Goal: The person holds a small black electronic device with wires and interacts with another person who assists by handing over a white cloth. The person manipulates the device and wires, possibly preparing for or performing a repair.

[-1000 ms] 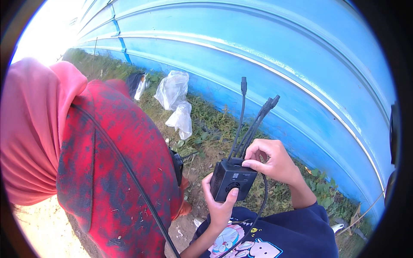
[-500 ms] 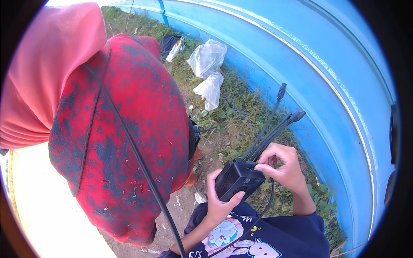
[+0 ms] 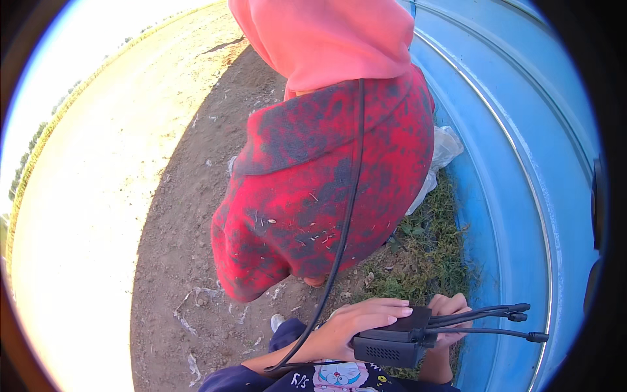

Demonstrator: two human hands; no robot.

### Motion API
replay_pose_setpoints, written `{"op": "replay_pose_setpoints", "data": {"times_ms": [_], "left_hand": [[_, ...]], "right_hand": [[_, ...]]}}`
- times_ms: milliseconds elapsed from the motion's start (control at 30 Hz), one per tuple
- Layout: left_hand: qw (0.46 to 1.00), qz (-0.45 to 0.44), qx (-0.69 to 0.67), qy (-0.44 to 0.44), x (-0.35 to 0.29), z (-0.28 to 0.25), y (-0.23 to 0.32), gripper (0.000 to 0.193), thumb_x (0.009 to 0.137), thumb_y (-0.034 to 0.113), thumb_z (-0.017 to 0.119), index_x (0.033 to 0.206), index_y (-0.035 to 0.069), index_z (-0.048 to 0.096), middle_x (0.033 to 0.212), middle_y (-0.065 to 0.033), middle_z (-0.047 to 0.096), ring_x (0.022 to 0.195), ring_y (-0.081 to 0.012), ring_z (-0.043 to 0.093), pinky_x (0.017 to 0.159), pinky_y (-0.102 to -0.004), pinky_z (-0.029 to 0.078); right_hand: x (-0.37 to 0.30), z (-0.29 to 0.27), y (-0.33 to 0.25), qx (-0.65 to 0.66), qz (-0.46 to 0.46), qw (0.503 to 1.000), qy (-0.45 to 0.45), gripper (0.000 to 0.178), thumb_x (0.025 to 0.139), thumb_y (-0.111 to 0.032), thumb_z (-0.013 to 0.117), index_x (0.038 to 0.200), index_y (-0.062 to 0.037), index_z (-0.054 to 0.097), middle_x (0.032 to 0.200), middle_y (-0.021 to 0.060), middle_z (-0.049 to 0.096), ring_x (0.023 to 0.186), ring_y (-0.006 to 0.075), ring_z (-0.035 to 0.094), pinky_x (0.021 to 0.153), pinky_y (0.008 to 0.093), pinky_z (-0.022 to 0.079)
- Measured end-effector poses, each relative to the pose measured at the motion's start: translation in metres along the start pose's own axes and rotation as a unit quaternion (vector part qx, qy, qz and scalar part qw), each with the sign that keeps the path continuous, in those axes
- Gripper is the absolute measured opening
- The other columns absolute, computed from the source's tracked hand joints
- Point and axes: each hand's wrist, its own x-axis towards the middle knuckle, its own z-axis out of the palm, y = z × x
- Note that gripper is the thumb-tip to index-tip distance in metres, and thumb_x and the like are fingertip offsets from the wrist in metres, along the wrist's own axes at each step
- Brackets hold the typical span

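Note:
My left hand (image 3: 356,323) lies over a black plastic box (image 3: 390,351) with vent slots, its fingers wrapped across the top. Several short black cables (image 3: 480,316) with round plug ends stick out to the right from the box. My right hand (image 3: 450,308) is at the box's right end, behind the cables, with its fingers curled; part of it is hidden. A long black cable (image 3: 346,222) runs from below my left forearm up over the back of a person (image 3: 307,196) in a red and dark jacket and pink head covering.
A blue curved wall (image 3: 509,228) rises along the right side. Grass (image 3: 431,255) grows at its foot, where a whitish plastic bag (image 3: 444,147) shows past the person. Bare soil (image 3: 189,261) with plastic scraps lies to the left, sunlit farther out.
My view has swung left, so the person is now in the middle. The box has turned, its cables now pointing right instead of up, and my left hand now lies across its top.

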Motion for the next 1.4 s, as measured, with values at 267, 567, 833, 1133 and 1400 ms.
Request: {"op": "replay_pose_setpoints", "data": {"times_ms": [267, 567, 833, 1133, 1400], "left_hand": [[0.951, -0.094, 0.291, -0.041, -0.115, -0.112, 0.134, 0.07, 0.067, 0.027, 0.082, 0.132, 0.013, 0.057, 0.12, -0.0146, 0.062, 0.102, -0.029, 0.066, 0.072, -0.0352, 0.056], [0.746, -0.253, -0.011, 0.617, -0.301, -0.191, 0.153, 0.059, 0.087, 0.047, 0.064, 0.129, 0.011, 0.042, 0.117, -0.0084, 0.054, 0.102, -0.0166, 0.059, 0.082, -0.0312, 0.053], [0.698, -0.079, -0.1, 0.705, -0.307, -0.208, 0.118, 0.049, 0.094, 0.025, 0.06, 0.129, 0.023, 0.025, 0.126, -0.0104, 0.048, 0.11, -0.0261, 0.058, 0.088, -0.0468, 0.054], [0.753, -0.169, 0.053, 0.634, -0.262, -0.258, 0.106, 0.067, 0.079, 0.0, 0.072, 0.123, 0.015, 0.023, 0.118, -0.0125, 0.043, 0.109, -0.0168, 0.048, 0.093, -0.0327, 0.043], [0.724, -0.272, 0.269, 0.575, -0.202, -0.33, 0.101, 0.07, 0.084, 0.014, 0.067, 0.14, 0.01, 0.026, 0.125, -0.0136, 0.043, 0.111, -0.0213, 0.051, 0.095, -0.0347, 0.044]], "right_hand": [[-0.099, 0.169, 0.0, 0.059, 0.276, 0.959, -0.029, 0.026, 0.085, -0.01, 0.074, 0.092, -0.0011, 0.051, 0.085, 0.0087, 0.055, 0.073, 0.0139, 0.054, 0.065, 0.025, 0.044], [-0.151, 0.357, 0.1, 0.154, 0.504, 0.792, -0.309, 0.032, 0.096, -0.013, 0.057, 0.124, -0.0044, 0.043, 0.107, 0.0062, 0.053, 0.082, 0.0072, 0.054, 0.072, 0.0226, 0.047], [-0.164, 0.406, 0.156, 0.114, 0.494, 0.786, -0.354, 0.05, 0.099, -0.028, 0.053, 0.14, -0.0067, 0.033, 0.13, 0.0106, 0.051, 0.111, 0.0168, 0.056, 0.09, 0.0313, 0.047], [-0.105, 0.438, 0.196, 0.231, 0.528, 0.784, -0.232, 0.058, 0.098, -0.025, 0.054, 0.146, -0.0068, 0.026, 0.132, 0.0095, 0.048, 0.119, 0.0157, 0.049, 0.095, 0.034, 0.046], [-0.072, 0.471, 0.237, 0.206, 0.446, 0.854, -0.17, 0.056, 0.096, -0.031, 0.059, 0.14, -0.0043, 0.037, 0.125, 0.0076, 0.052, 0.113, 0.0136, 0.05, 0.099, 0.0301, 0.039]]}}
